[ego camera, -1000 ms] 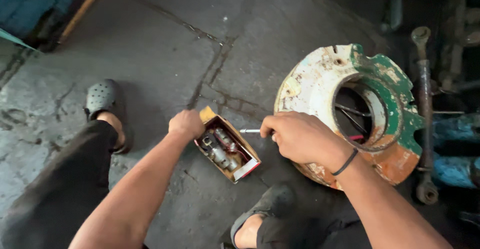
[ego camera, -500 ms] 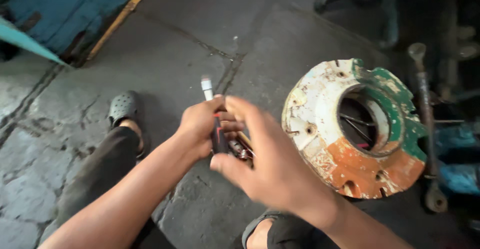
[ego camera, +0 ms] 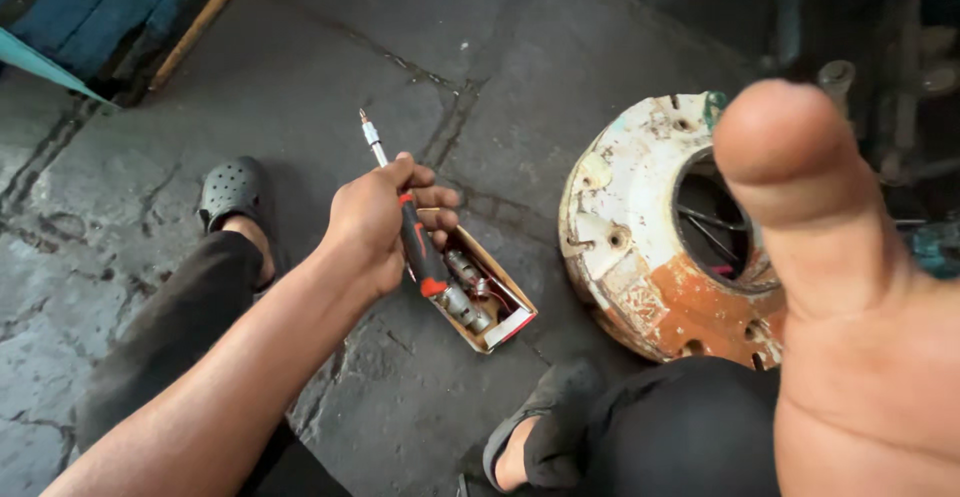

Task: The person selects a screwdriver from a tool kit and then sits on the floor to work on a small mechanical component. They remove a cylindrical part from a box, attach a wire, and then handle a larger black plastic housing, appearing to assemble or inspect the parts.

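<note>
Screwdriver point(ego camera: 410, 219) sits in my left hand point(ego camera: 372, 219), fingers clenched round its black-and-red handle, the thin shaft and bit pointing up and away over the concrete floor point(ego camera: 300, 67). The handle's butt hangs just above the small open box point(ego camera: 482, 295) of sockets and bits, which lies on the floor between my knees, just beside the worn wheel hub point(ego camera: 640, 247) with its white, orange and green paint. My right hand point(ego camera: 850, 297) is lifted close to the camera, thumb up and blurred; it grasps nothing I can see, though whether the fingers are spread or curled I cannot tell, since the rest of the hand is out of view. To do this well, I judge the grip should stay firm and low on the handle so the bit does not wobble, and the shaft should be kept clear of the box so nothing tips out. My sandalled feet point(ego camera: 232, 189) are planted either side, which steadies me. The hub's dark centre hole shows thin rods inside, too dim to make out
</note>
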